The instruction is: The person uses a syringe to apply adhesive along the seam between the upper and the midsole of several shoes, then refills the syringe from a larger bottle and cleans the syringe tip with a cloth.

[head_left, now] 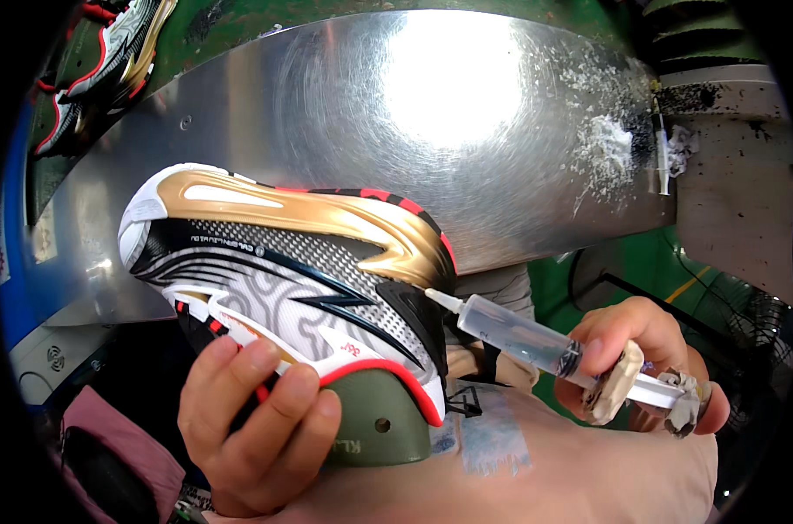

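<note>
A sports shoe (291, 288) in white, grey and black lies tilted on its side, its gold and white sole facing away from me. A dark green shoe last (383, 428) fills it and sticks out at the collar. My left hand (257, 419) is closed around the shoe from below, by the laces. In my right hand (645, 367) is a clear plastic syringe (518, 336), fingers on its wrapped flange and plunger end. The syringe's tip touches or nearly touches the shoe's heel side, at the seam between upper and sole.
Beyond the shoe stretches a shiny metal worktop (326, 113) with white residue (610, 144) at its right end. More shoes on lasts (108, 61) stand at the far left. A pink cloth (121, 445) lies at lower left. Grey metal machinery (732, 157) borders the right.
</note>
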A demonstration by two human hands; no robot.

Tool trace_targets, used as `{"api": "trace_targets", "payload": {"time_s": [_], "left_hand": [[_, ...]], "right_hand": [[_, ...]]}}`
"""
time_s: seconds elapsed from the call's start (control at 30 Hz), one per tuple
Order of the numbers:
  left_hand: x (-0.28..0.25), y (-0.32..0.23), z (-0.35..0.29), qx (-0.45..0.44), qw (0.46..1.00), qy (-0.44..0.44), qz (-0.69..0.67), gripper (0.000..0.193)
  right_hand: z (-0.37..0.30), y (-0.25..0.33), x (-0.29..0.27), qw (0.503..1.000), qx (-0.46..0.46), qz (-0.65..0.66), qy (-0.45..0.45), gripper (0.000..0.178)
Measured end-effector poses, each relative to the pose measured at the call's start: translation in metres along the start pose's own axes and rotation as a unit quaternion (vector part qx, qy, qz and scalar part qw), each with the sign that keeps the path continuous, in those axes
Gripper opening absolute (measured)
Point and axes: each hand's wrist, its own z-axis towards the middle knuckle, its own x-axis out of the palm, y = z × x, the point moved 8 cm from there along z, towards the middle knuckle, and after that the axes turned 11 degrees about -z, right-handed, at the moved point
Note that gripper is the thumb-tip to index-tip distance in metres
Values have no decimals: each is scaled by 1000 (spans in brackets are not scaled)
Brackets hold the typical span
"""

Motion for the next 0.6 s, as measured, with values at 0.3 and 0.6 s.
{"api": "trace_targets", "payload": {"time_s": [0.3,0.6], "left_hand": [[-30,27,62,42,998,51,17,39],[-33,36,115,-48,990,126,36,58]], "right_hand": [[7,-22,-9,997,52,24,-60,102],[17,-43,1,980,142,45,-130,103]]}}
